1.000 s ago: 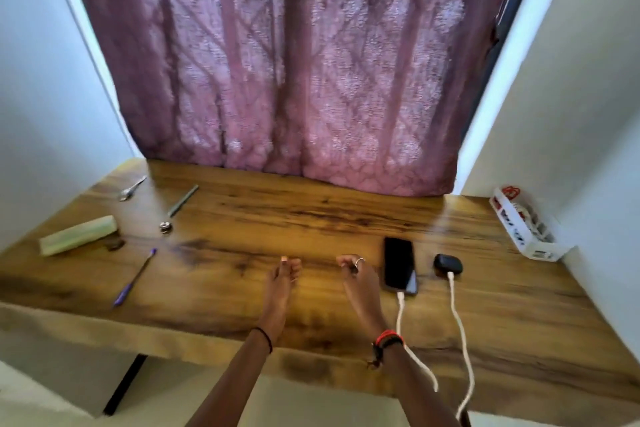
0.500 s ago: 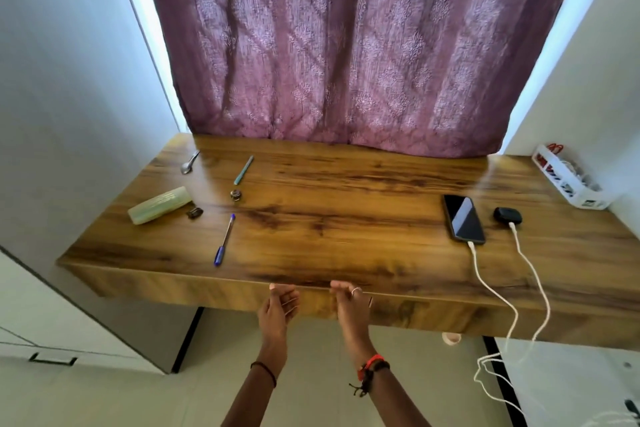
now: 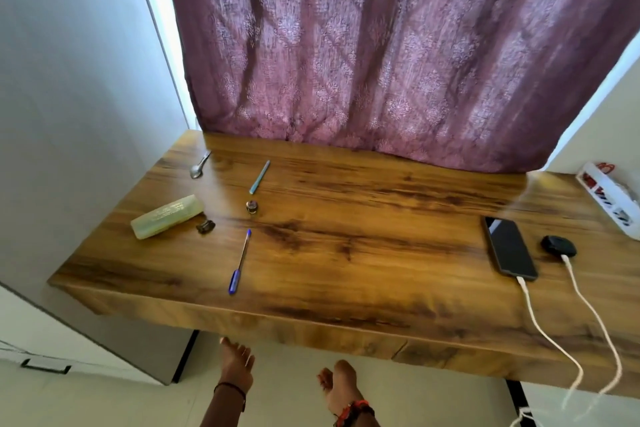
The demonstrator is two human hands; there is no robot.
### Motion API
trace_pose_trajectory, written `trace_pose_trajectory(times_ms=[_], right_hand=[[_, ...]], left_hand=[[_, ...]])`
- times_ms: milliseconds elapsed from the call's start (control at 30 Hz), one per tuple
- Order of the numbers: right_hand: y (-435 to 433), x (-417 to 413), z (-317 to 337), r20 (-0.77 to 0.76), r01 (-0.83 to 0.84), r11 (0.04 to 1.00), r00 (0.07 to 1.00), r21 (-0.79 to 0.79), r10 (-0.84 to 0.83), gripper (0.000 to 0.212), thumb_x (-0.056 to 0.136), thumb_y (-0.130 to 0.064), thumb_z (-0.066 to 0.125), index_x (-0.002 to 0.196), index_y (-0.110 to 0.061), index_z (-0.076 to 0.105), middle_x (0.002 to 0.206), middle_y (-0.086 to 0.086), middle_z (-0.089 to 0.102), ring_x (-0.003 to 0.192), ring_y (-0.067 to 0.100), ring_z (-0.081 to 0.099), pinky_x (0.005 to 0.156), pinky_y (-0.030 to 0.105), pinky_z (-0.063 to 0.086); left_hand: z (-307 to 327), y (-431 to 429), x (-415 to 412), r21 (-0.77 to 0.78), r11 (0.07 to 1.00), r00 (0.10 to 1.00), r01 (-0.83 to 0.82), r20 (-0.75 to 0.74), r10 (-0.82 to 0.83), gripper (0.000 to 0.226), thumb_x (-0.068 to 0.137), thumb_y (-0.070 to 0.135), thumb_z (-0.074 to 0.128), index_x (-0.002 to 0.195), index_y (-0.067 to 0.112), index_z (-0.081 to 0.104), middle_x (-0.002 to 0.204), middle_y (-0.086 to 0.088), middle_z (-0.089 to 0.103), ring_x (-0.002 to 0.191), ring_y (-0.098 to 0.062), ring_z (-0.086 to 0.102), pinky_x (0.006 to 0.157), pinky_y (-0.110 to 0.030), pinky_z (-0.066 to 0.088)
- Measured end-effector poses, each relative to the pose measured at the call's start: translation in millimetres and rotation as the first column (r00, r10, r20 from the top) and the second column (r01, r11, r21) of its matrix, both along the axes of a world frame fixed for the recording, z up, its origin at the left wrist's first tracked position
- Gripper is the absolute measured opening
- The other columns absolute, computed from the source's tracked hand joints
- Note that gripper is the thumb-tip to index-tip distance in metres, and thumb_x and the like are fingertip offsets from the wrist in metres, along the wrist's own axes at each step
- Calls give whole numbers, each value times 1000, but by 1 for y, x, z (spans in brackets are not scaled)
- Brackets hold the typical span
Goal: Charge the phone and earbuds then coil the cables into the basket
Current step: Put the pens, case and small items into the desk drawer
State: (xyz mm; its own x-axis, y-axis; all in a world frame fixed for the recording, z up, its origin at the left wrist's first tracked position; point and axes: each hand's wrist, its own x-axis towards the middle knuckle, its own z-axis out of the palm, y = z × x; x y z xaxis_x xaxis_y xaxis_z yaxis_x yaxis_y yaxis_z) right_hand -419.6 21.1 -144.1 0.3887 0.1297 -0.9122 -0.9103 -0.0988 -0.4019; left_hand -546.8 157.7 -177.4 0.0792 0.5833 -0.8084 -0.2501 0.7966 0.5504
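A black phone (image 3: 509, 247) lies face up at the right of the wooden desk (image 3: 346, 253), with a white cable (image 3: 543, 326) plugged into its near end. Beside it sits a black earbuds case (image 3: 558, 246), also with a white cable (image 3: 594, 315) plugged in. Both cables run over the desk's front edge and hang down. A white basket (image 3: 613, 204) stands at the far right against the wall. My left hand (image 3: 236, 362) and my right hand (image 3: 337, 385) hang below the desk's front edge, fingers relaxed, holding nothing.
On the desk's left lie a pale green case (image 3: 167, 216), a spoon (image 3: 200, 166), a teal pen (image 3: 259, 177), a blue pen (image 3: 240, 262), a small dark clip (image 3: 205, 226) and a small round jar (image 3: 252, 207). A purple curtain (image 3: 381, 45) hangs behind.
My hands have drawn back from the desk top to below its front edge. The view has pulled away and shifted left, so the phone and case now sit far right.
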Motion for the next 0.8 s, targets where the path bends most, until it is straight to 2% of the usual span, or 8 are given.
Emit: trace_pose_trajectory(times_ms=[33,133,233,367,467,533,633,800], right_hand=[[5,1,-5,-29,58,998,998,24,-58,14,98,-7,32,91,-1,43,67,11,38,56,24,35,57,31,48],[23,-2,-18,-82,190,982,979,26,-187,29,99,-15,38,123,-1,44,73,14,43,61,25,41,57,31,41],[36,-4,-26,-65,226,973,973,35,-224,27,98,-17,37,118,0,46,85,17,48,70,28,47,75,37,46],[49,-5,-29,-25,235,968,972,82,-234,27,92,-8,34,67,-10,43,87,15,52,73,28,50,72,37,45],[52,-2,-30,-20,253,965,968,71,-252,29,91,-16,31,63,-14,35,77,11,50,84,28,48,96,45,38],[50,1,-40,-26,296,951,955,92,-294,30,91,-19,32,62,-16,35,67,9,52,70,25,53,82,39,45],[47,6,-55,-96,432,883,902,181,-422,39,87,-14,35,48,-16,41,66,10,50,52,24,57,50,29,55],[42,-2,-44,-131,470,847,883,248,-451,27,93,-17,31,71,-8,44,85,17,53,77,31,53,95,42,43]], left_hand=[[-3,9,-2,-34,999,999,-26,22,26,54,96,54,26,118,10,49,109,-13,46,85,-20,52,100,-33,36],[-14,32,-7,-111,992,993,-66,86,76,71,92,62,21,140,12,37,139,-10,46,128,-22,44,111,-33,25],[-23,46,-7,-148,985,981,-85,160,108,73,92,65,16,134,14,45,143,-8,44,134,-21,38,113,-32,22],[-30,56,-9,-192,969,952,-157,231,200,62,92,64,23,76,19,62,85,-3,67,102,-28,58,106,-37,34],[-36,62,-13,-226,948,914,-223,289,284,45,90,56,39,70,22,59,77,2,57,82,-24,60,79,-43,51],[-42,67,-19,-241,951,914,-193,310,263,29,86,45,47,73,21,54,75,2,57,78,-24,62,65,-38,57],[-52,68,-27,-248,962,918,-114,344,198,38,86,53,46,74,18,55,65,-2,64,63,-24,67,65,-29,54],[-58,67,-36,-205,978,929,-36,354,109,60,85,69,36,72,17,64,76,-7,72,66,-21,71,75,-27,41]])
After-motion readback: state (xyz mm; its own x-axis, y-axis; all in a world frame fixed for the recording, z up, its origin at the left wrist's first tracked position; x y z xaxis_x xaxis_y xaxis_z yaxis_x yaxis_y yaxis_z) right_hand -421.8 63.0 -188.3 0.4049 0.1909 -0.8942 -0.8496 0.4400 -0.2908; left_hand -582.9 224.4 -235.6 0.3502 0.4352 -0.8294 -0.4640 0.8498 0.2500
